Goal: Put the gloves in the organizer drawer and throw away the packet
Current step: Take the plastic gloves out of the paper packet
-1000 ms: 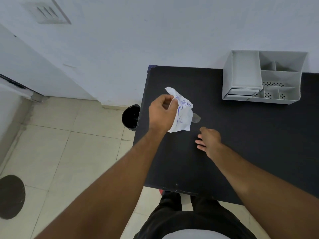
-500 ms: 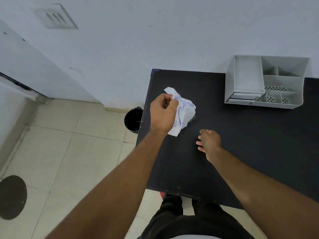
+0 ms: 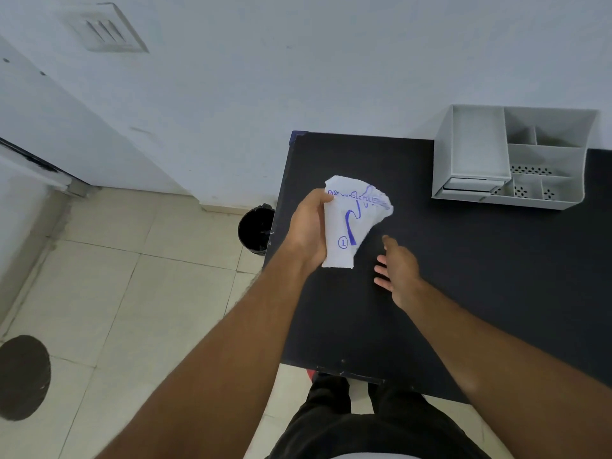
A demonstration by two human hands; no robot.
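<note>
The packet [image 3: 352, 223] was over the table [image 3: 496, 293], squeezed in the left hand [image 3: 309, 226]. The right hand [image 3: 399, 271] was at its 4 o'clock, fingers apart, holding nothing. The bin [image 3: 256, 228] sat at 9 o'clock. The best move was probably to carry the packet right over the bin, then let go.

Crumpled white packet [image 3: 351, 223], blue print, circled "L", held above desk [image 3: 463, 276]; grey organizer [image 3: 516, 160] at rear, drawer [image 3: 472, 187] shut.
</note>
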